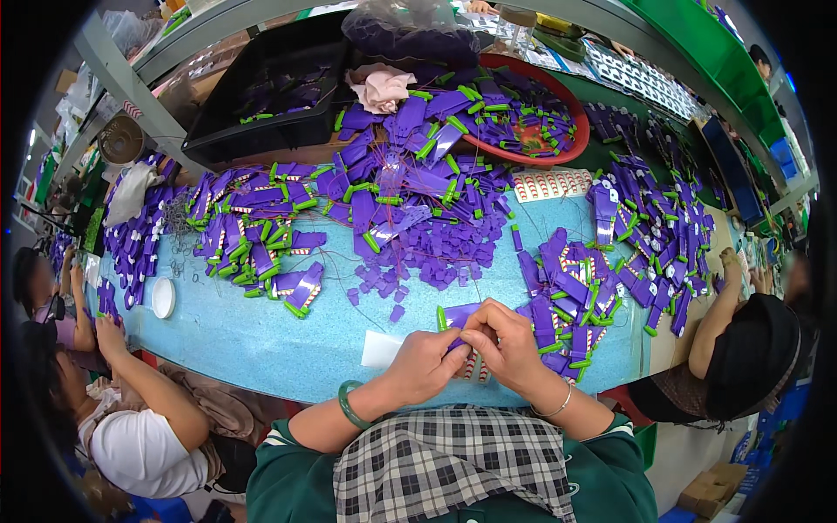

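Note:
Close in front of me, both hands are closed on a flat purple plastic piece with a green end [460,314]. My left hand [425,359] pinches its near side, and my right hand [506,345] meets it there with thumb and fingertips. The fingers hide the spot where they meet. Just below them, red-and-white striped strips [475,366] show. A white card [381,349] lies beside my left hand. To the right of my right hand spreads a pile of purple pieces with green ends [567,296].
Small purple tabs [445,254] heap mid-table, among larger purple pieces and thin red wires. A red basin [571,144] and a black bin [200,139] stand at the back. A round white lid [163,298] lies at left. People sit at both sides [144,444].

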`<state>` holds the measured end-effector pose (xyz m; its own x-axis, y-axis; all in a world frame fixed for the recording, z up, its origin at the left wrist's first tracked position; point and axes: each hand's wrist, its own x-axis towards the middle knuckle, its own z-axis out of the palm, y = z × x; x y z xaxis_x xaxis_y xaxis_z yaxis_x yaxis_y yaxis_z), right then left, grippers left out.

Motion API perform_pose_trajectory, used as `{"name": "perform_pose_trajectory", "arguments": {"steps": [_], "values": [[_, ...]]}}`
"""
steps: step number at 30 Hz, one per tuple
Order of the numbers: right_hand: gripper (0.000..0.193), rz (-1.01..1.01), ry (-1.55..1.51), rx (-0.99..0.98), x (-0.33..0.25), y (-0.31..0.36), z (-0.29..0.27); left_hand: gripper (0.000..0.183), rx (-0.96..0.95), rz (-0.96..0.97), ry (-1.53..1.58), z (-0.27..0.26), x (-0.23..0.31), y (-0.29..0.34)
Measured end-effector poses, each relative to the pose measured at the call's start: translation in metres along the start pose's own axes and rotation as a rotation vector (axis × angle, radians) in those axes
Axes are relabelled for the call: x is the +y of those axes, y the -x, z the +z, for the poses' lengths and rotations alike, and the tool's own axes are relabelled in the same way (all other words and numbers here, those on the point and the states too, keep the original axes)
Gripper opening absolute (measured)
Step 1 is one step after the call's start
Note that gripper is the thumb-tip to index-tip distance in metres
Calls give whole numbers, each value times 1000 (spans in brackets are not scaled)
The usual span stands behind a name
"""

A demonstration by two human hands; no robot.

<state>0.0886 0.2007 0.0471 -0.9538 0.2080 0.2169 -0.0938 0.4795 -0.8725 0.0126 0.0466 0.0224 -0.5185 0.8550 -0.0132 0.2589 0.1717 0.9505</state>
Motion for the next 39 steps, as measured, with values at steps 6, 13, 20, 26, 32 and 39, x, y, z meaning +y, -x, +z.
{"name": "perform_pose_trajectory", "arguments": {"steps": [6,13,20,26,32,39], "values": [[10,51,52,-64,7,-5,-13,26,-164,-133,298,2,-3,-9],[11,106,463,-10,16,-31,-130,26,320,120,-839,-75,-15,-66],[18,-221,786,-54,14,0,-84,20,466,32,-1406,-98,-42,-89],[16,-223,629,-229,8,28,-26,14,318,362,-1022,-74,-6,-74],[17,-210,674,-264,11,35,-17,30,-85,243,-813,-16,-4,-60],[22,-185,728,-243,8,32,-5,28,-46,217,-541,-22,-10,-55]]}}
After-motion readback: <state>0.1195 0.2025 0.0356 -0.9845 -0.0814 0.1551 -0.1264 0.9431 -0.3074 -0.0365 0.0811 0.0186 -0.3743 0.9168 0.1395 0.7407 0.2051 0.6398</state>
